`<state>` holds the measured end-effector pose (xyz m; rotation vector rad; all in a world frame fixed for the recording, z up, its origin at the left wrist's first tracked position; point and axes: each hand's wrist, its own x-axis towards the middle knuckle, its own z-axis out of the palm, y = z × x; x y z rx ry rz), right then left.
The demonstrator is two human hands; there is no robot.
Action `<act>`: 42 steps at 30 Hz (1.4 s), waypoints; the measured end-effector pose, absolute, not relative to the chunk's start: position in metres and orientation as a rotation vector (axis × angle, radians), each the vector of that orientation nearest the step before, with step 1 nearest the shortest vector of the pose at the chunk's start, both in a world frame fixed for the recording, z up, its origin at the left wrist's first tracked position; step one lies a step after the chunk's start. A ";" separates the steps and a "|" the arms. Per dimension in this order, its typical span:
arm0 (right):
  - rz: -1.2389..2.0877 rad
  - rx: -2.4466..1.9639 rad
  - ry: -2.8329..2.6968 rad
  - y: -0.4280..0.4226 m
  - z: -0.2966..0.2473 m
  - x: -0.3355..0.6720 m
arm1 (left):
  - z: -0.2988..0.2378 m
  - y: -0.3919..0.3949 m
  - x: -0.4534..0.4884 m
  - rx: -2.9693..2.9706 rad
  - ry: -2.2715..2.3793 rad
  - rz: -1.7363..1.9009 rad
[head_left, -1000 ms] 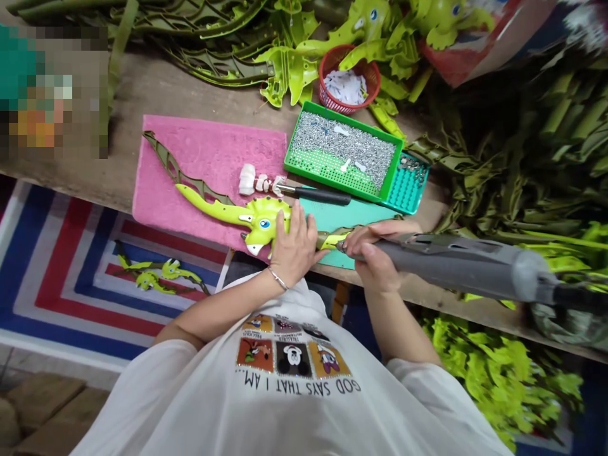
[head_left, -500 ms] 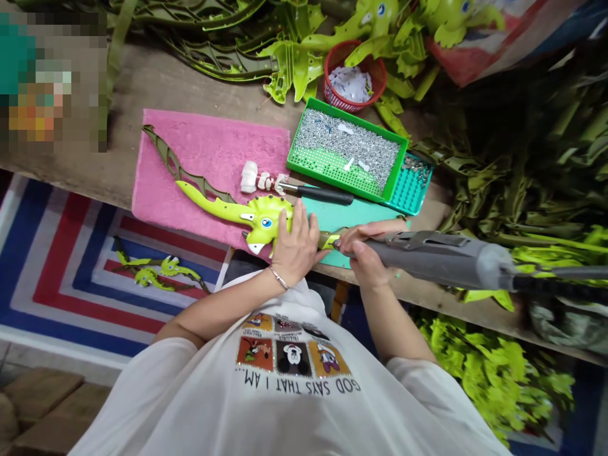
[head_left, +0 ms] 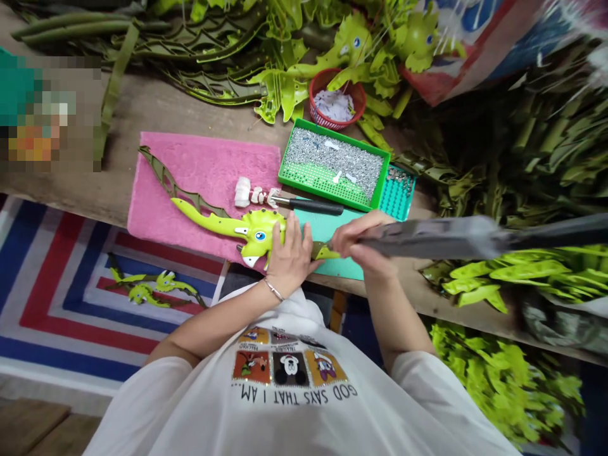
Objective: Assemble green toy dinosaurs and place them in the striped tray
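A lime-green toy bow (head_left: 259, 232) shaped like a dinosaur head, with dark olive limbs, lies across a pink towel and a turquoise mat (head_left: 327, 221). Flat on its middle rests my left hand (head_left: 291, 256), fingers spread. My right hand (head_left: 365, 244) is closed around the front of a grey power screwdriver (head_left: 427, 238), held lengthwise above the bow's right limb. The screwdriver's body is blurred, and its tip is hidden by my fingers. Just beyond the bow lies a black-handled tool (head_left: 316, 206) with a white-wrapped head.
Past the mat stand a green tray (head_left: 297, 172) of small screws, a turquoise tray (head_left: 395, 199) with small metal parts, and a red basket (head_left: 314, 109) of white pieces. Green toy parts (head_left: 280, 95) pile up behind. The pink towel (head_left: 209, 155) covers the table's left part.
My right hand and the screwdriver have lifted relative to the bow, the tool's rear end swinging upward. My left hand stays on the bow. The whole view has shifted slightly.
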<state>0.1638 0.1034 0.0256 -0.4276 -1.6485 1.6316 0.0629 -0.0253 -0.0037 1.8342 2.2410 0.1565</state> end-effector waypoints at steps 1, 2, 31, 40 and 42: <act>1.527 -0.419 -1.560 0.113 0.029 0.157 | -0.003 -0.025 0.063 1.834 2.240 0.146; 1.396 -0.411 -1.470 0.125 0.030 0.150 | -0.002 -0.025 0.063 1.834 2.240 0.136; 1.027 -0.838 -1.362 0.200 -0.006 0.115 | -0.001 -0.025 0.061 1.907 2.282 0.076; 1.093 -0.690 -1.366 0.143 0.038 0.150 | -0.006 -0.019 0.067 1.921 2.210 0.078; 1.115 -0.671 -1.409 0.123 0.044 0.165 | -0.008 -0.018 0.067 1.913 2.214 0.096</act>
